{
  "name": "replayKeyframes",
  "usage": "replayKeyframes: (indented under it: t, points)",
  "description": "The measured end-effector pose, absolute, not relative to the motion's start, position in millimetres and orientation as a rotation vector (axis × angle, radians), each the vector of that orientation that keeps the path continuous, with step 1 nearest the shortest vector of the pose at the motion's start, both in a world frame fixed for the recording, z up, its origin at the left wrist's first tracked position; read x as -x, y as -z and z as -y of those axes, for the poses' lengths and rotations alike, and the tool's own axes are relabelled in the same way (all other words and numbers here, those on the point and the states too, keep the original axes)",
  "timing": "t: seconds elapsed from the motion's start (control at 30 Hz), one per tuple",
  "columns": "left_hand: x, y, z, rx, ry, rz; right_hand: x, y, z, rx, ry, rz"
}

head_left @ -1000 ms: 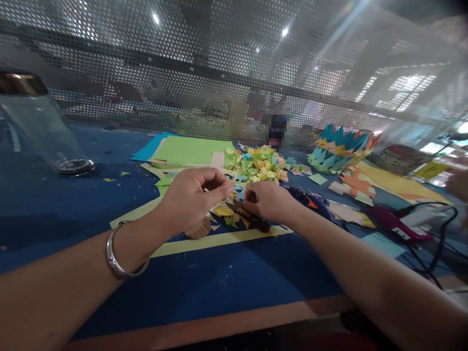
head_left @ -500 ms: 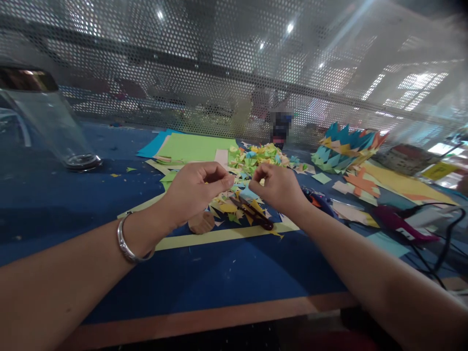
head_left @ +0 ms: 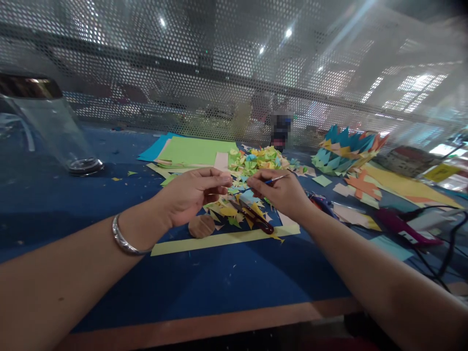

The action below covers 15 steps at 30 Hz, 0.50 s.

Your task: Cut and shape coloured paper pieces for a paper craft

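Observation:
My left hand (head_left: 197,192), with a silver bangle at the wrist, is closed in a pinch; whatever is between its fingertips is too small to make out. Opposite it, my right hand (head_left: 276,190) grips a thin blue stick-like tool (head_left: 275,180), which slants up to the right across the fingers. The two hands are a short gap apart. Below them lie dark-handled scissors (head_left: 258,217) among yellow, green and blue paper scraps (head_left: 228,210). A round wooden piece (head_left: 202,226) sits under my left hand, beside a long pale yellow paper strip (head_left: 223,240).
Behind the hands are folded paper pieces (head_left: 265,158) in a pile and green paper sheets (head_left: 201,150). A glass jar (head_left: 71,139) stands left. On the right are a zigzag paper crown (head_left: 343,148), an orange paper cross (head_left: 362,184) and a magenta corded tool (head_left: 405,226).
My right hand has turned, bringing the thin blue tool into view. My left hand has rolled so its lower fingers show, still pinched. The view has shifted slightly.

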State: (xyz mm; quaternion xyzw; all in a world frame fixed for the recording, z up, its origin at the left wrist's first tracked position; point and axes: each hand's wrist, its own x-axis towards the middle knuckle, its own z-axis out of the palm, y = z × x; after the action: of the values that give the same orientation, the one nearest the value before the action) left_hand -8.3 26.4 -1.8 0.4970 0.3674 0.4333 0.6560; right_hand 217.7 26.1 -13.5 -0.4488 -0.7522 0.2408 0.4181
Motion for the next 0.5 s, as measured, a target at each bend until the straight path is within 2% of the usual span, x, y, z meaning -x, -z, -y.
replayKeyframes:
  t: [0.27, 0.5]
  points:
    - [9, -1, -29, -1.019, -1.026, -0.829, -211, -6, -4, 0.909, -0.548, 1.579]
    - [7, -10, -23, -0.909, -1.022, -0.83, -205, -6, 4, 0.796, -0.563, 1.523]
